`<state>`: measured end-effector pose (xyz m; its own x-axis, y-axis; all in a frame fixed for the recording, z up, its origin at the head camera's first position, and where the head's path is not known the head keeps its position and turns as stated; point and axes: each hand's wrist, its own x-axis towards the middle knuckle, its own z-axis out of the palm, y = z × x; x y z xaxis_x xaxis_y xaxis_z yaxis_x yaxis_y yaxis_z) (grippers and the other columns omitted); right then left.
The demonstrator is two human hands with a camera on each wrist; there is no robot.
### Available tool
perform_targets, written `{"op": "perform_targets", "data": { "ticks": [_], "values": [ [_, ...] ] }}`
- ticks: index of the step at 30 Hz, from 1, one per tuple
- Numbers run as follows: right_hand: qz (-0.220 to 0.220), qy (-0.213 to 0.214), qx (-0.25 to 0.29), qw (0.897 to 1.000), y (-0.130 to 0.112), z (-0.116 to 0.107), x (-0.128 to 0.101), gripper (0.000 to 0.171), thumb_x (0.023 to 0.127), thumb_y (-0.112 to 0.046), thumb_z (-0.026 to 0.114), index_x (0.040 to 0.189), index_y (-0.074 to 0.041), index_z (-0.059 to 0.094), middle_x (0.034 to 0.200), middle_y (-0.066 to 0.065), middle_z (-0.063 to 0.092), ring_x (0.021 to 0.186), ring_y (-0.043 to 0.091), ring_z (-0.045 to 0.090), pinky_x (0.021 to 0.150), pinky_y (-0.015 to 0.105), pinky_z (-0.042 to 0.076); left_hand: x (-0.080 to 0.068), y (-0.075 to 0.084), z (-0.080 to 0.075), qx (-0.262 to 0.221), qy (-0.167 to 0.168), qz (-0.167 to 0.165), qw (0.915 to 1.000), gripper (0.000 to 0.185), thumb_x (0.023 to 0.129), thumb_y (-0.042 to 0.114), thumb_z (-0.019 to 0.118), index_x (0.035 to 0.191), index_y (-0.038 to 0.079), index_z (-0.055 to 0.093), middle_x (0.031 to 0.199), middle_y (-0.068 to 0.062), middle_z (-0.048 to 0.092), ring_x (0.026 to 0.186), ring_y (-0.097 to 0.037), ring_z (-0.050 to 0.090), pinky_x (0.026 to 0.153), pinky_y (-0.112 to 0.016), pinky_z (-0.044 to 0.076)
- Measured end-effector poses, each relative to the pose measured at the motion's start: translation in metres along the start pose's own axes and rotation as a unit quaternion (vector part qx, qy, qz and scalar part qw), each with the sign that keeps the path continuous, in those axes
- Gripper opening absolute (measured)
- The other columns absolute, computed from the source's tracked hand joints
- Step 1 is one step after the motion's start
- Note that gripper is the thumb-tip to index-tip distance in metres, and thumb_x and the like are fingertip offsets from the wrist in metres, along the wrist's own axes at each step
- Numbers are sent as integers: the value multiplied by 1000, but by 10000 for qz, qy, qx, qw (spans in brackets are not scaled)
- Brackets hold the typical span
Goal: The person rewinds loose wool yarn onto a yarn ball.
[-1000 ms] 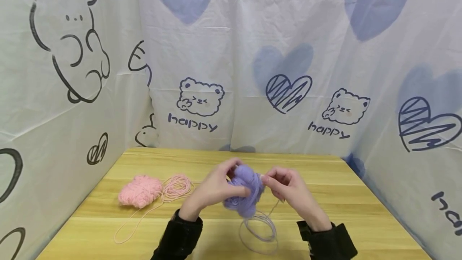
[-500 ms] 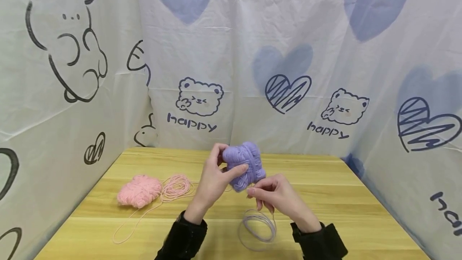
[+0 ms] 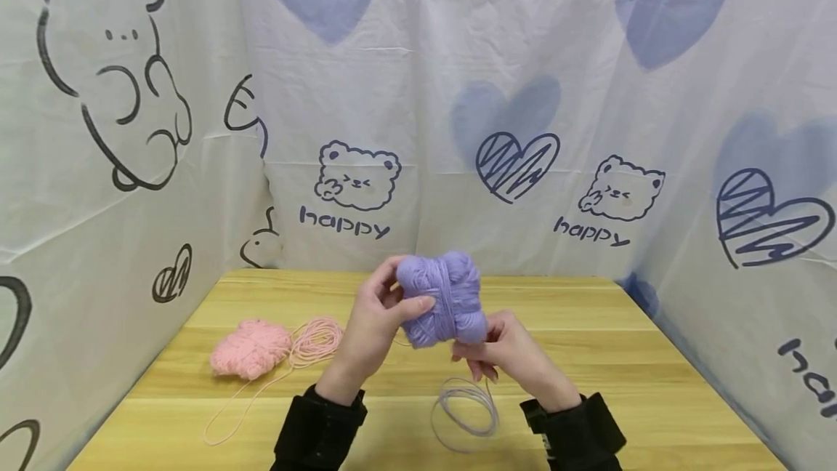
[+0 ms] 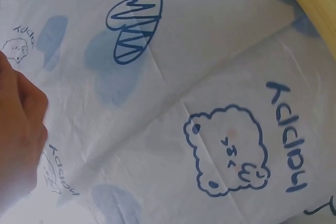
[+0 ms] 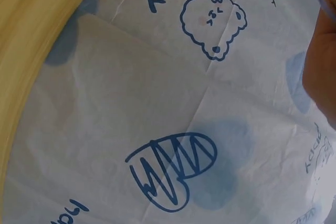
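A purple yarn ball is held up above the wooden table. My left hand grips its left side, thumb across the front. My right hand sits just below and right of the ball, fingers curled, pinching the purple strand that runs down to a loose coil on the table. In the left wrist view only the edge of my left hand shows against the printed cloth. The right wrist view shows a sliver of my right hand.
A pink yarn bundle with a loose pink coil and trailing strand lies at the table's left. White cloth walls printed with bears and hearts close in the table on three sides.
The purple ball rose from near the table to a higher position and turned in my left hand. My right hand dropped from beside the ball to below it, leading the strand around.
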<state>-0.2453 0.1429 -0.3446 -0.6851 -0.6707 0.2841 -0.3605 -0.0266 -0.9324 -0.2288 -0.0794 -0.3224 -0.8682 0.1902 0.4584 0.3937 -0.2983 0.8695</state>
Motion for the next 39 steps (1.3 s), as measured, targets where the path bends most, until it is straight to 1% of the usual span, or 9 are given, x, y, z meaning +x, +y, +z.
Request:
{"op": "perform_targets", "data": {
  "ticks": [5, 9, 12, 17, 20, 24, 28, 33, 39],
  "values": [
    [-301, -456, -35, 9985, 2, -8, -4, 12, 85, 11, 54, 76, 14, 59, 54, 22, 51, 46, 2, 48, 38, 21, 39, -4, 6, -8, 187, -1107, 49, 9937, 53, 78, 6, 72, 127, 2, 53, 107, -2, 58, 91, -13, 60, 78, -27, 56],
    [-84, -329, -226, 9992, -1, -12, -8, 7, 82, 11, 53, 76, 13, 56, 58, 0, 58, 52, -2, 50, 42, 19, 40, -5, 9, -13, 441, -2114, 129, 9763, 52, 76, 5, 73, 124, -1, 55, 104, -3, 63, 88, -12, 62, 75, -31, 58],
    [147, -87, -427, 9989, -4, -13, -8, 10, 88, 2, 56, 82, 10, 58, 67, -11, 59, 55, -1, 49, 43, 20, 40, -6, 9, -14, 825, -2673, 160, 9599, 49, 76, 5, 74, 122, 2, 58, 106, -6, 63, 92, -11, 62, 78, -34, 58],
    [418, 424, -579, 9965, -8, -12, -7, 20, 97, -16, 55, 87, 0, 61, 64, -8, 48, 53, 4, 41, 44, 22, 36, -6, 7, -12, 1800, -2950, 54, 9384, 44, 74, 13, 77, 116, 13, 63, 105, -7, 62, 92, -8, 58, 79, -30, 57],
    [301, 619, -413, 9968, -9, -12, -7, 16, 99, -15, 53, 88, -7, 62, 61, -7, 42, 50, 11, 34, 43, 28, 29, -6, 4, -12, 2420, -2770, 2, 9299, 42, 72, 16, 77, 113, 18, 65, 100, 0, 62, 89, -6, 56, 75, -27, 56],
    [62, 826, -209, 9963, -12, -11, -7, 14, 99, -12, 52, 90, -9, 63, 60, -9, 44, 48, 12, 30, 42, 36, 22, -4, 1, -14, 3108, -2404, 203, 9193, 43, 70, 18, 77, 111, 17, 65, 96, 2, 63, 84, -6, 55, 71, -24, 54],
    [-30, 987, -271, 9947, -15, -8, -9, 15, 98, -12, 53, 96, -2, 64, 62, -8, 46, 47, 12, 30, 42, 37, 21, -3, -1, -15, 3445, -1828, 112, 9208, 41, 69, 19, 79, 108, 16, 64, 91, 3, 63, 79, -9, 56, 67, -23, 52],
    [-178, 842, -525, 9949, -20, -3, -11, 19, 97, -10, 54, 100, 7, 64, 64, -6, 48, 48, 17, 32, 41, 36, 26, 0, -4, -13, 3363, -738, -275, 9385, 39, 72, 23, 82, 104, 15, 60, 91, 0, 63, 79, -12, 58, 67, -25, 53],
    [-47, 380, -606, 9974, -18, 3, -7, 19, 95, -9, 58, 98, 6, 68, 66, -5, 56, 51, 6, 40, 40, 32, 29, 4, -3, -14, 2284, 720, -526, 9695, 42, 75, 21, 82, 107, 12, 57, 101, -8, 62, 88, -17, 60, 73, -30, 56]
  ]
}}
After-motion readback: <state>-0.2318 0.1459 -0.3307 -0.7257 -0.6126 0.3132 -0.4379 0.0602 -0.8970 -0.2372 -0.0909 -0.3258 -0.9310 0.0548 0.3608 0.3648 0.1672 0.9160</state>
